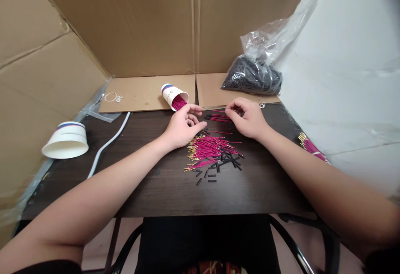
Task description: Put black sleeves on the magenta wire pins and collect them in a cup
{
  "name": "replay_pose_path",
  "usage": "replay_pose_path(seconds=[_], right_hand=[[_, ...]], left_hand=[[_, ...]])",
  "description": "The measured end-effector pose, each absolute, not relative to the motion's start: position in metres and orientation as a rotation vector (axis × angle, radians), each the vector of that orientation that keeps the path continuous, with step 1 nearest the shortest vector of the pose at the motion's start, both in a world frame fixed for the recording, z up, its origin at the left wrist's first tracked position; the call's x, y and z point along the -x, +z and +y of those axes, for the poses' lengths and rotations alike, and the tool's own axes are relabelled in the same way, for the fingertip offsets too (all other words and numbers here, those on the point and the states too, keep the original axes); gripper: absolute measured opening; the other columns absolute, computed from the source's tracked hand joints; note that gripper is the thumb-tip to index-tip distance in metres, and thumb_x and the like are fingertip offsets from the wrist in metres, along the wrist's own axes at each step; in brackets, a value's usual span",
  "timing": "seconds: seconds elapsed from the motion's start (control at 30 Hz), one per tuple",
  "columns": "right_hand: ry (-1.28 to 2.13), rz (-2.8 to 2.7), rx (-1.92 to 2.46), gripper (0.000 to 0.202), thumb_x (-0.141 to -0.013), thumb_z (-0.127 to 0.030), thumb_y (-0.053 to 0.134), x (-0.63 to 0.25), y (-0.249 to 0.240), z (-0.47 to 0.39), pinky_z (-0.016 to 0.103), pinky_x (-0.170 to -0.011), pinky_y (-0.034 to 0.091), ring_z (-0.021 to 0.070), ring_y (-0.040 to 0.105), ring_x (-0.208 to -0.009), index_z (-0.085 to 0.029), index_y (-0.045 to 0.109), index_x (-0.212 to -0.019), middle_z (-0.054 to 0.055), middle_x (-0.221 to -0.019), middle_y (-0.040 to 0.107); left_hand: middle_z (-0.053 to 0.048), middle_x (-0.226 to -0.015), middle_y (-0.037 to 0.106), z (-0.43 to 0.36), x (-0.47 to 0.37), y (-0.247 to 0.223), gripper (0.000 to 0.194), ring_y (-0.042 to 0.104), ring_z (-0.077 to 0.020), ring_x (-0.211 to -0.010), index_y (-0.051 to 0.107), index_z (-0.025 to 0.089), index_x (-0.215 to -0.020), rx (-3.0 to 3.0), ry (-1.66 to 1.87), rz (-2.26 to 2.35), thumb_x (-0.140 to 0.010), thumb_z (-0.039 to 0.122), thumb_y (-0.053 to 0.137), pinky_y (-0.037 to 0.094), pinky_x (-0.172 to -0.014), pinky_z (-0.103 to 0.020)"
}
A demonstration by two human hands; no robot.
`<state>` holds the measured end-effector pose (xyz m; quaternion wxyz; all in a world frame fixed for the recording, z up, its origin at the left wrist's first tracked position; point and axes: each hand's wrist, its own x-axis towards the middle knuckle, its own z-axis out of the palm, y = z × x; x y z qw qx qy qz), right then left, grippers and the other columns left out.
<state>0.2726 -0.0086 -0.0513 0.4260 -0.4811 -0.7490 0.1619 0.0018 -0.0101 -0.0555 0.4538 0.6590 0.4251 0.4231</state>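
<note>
- L hand, centre of frame: thumb & index apart, other fingers part curled; nothing seen gripped. Sits just beside upper L of the loose heap of thin magenta wires w/ gold tips.
- R hand, R of centre: fingers bent in, tips near thumb; can't tell if clamped on a wire. Hands well apart from each other.
- Between them: small row of magenta wires w/ black ends, approx. parallel, prob. laid so to stay apart from heap.
- Heap lies mid-frame on dark brown wood-look worktop, prob. there for short reach by both hands.
- Wire appearance: slim, straight-ish, magenta; gold ends mostly L, some crossing at angles.
- Short black tubes scattered at lower R of heap, some touching it; matte, cut approx. equal.
- White paper cup w/ blue band, upper centre: on its side, magenta wires inside, mouth twd hands, prob. for easy access.
- 2nd white paper cup, far L: mouth twd lower edge of frame.
- Clear plastic bag of black pieces, upper R, on flat brown cardboard; prob. parked back to save working room.
- Banded bundle of magenta wires, R edge, gold tips up-L.
</note>
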Motion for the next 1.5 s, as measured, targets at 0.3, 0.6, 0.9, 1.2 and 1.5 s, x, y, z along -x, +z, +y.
replay_pose_path(seconds=[0.3,0.6,0.9,1.2,1.5], right_hand=[[0.349,-1.984,1.248,0.015,-0.098,-0.031,0.072,-0.286,-0.061,0.003,0.042,-0.089,0.053,0.0266,0.071,-0.093,-0.022,0.08,-0.088,0.008,-0.095,0.077],[0.332,-2.022,1.248,0.013,-0.097,-0.033,0.079,-0.283,-0.063,0.002,0.048,-0.096,0.055,0.0291,0.073,-0.098,-0.025,0.089,-0.096,0.009,-0.098,0.079],[0.297,-2.083,1.242,0.01,-0.092,-0.027,0.076,-0.285,-0.062,0.001,0.049,-0.1,0.055,0.0301,0.073,-0.1,-0.024,0.085,-0.091,0.009,-0.1,0.08],[0.243,-2.301,1.357,0.008,-0.086,-0.026,0.068,-0.318,-0.027,0.006,0.038,-0.078,0.047,0.0213,0.06,-0.076,-0.021,0.075,-0.087,0.005,-0.08,0.069],[0.113,-2.34,1.733,0.007,-0.083,-0.022,0.071,-0.35,-0.014,0.006,0.037,-0.073,0.044,0.02,0.059,-0.069,-0.021,0.074,-0.089,0.005,-0.078,0.072]], left_hand=[[-0.006,-0.098,0.078,-0.014,0.0,-0.05,0.007,0.066,-0.0166,-0.079,0.079,0.018,-0.095,-1.932,0.947,1.098,-0.092,0.019,0.085,0.055,-0.076,-0.034],[-0.006,-0.097,0.078,-0.015,0.004,-0.045,0.004,0.066,-0.0192,-0.086,0.08,0.019,-0.092,-2.154,0.901,1.144,-0.094,0.016,0.082,0.054,-0.082,-0.036],[-0.006,-0.099,0.078,-0.016,0.003,-0.045,0.005,0.068,-0.0197,-0.089,0.079,0.019,-0.091,-2.163,0.877,1.141,-0.094,0.016,0.08,0.055,-0.084,-0.037],[-0.007,-0.105,0.08,-0.015,0.005,-0.045,0.002,0.07,-0.0226,-0.096,0.081,0.021,-0.095,-2.168,0.848,1.063,-0.093,0.021,0.081,0.058,-0.089,-0.04],[-0.008,-0.105,0.079,-0.016,0.005,-0.045,0.004,0.07,-0.0227,-0.096,0.08,0.021,-0.094,-2.187,0.85,1.062,-0.094,0.017,0.077,0.06,-0.092,-0.041]])
